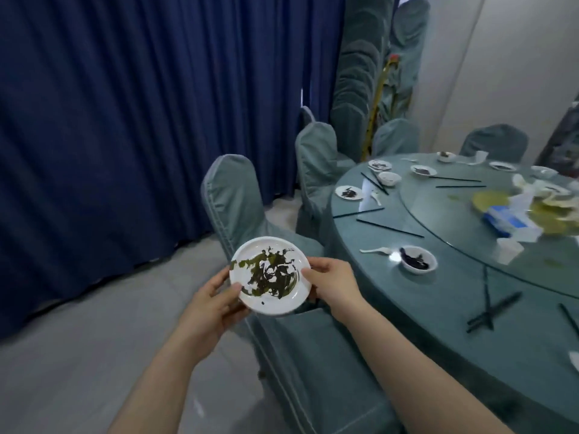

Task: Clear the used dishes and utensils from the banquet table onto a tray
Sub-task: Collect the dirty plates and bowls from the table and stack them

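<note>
Both hands, left hand (pixel 216 303) and right hand (pixel 333 283), pinch one soiled plate (pixel 270 275) by its rim with their fingers; at three o'clock, bowls, spoons and chopsticks remain on the tabletop (pixel 438 296).

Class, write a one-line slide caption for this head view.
Both hands, left and right, hold a dirty white plate beside the uncleared banquet table.

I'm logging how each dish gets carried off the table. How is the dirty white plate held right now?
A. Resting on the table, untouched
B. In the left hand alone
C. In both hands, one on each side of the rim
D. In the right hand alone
C: the left hand and the right hand grip opposite sides of the plate, held over a covered chair, clear of the table.
</note>
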